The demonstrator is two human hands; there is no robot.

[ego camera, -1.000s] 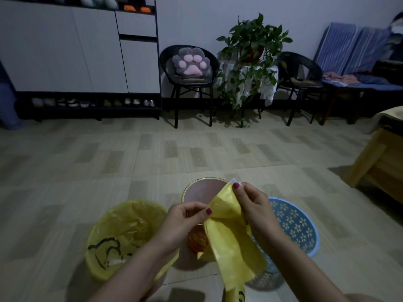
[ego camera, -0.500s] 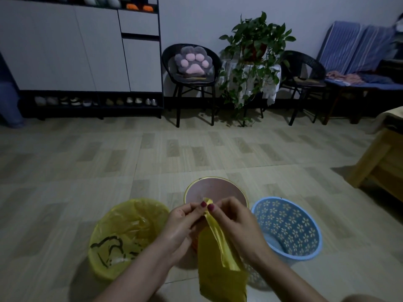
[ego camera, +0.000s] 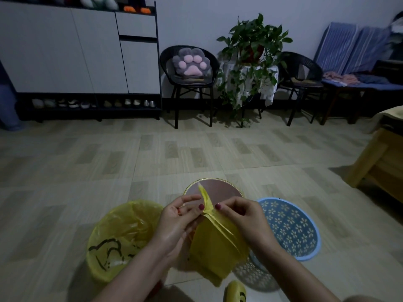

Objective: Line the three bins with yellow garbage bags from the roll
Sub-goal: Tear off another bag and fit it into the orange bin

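- My left hand [ego camera: 174, 223] and right hand [ego camera: 244, 219] meet at the middle of the view, each grip clamped on the top edge of a folded yellow bag [ego camera: 216, 247]: thumb and fingertips pinch the plastic from either side.
- A thin point of the bag sticks up above the pinch toward 12 o'clock; the rest hangs down between my wrists, and I can't make out whether its mouth has started to part.
- The bag and my hands cover the near half of the gold-rimmed bin [ego camera: 214, 188], so only its far rim and a reddish inner wall show; its base is hidden.
- At 9 o'clock from my hands stands the lined bin [ego camera: 122, 238], a yellow bag with a black print already draped over its rim; my left forearm cuts across its near right edge.
- At 3 o'clock sits the blue perforated bin [ego camera: 292, 227], unlined, its left side hidden behind my right hand and wrist.
- At 6 o'clock, the bag roll [ego camera: 235, 290] lies on the floor [ego camera: 152, 160], cut off by the bottom edge, so I see just its top.
- The room is dim; at 12 o'clock, against the far wall, a chair carries a paw cushion [ego camera: 192, 62] beside a potted plant [ego camera: 253, 51].
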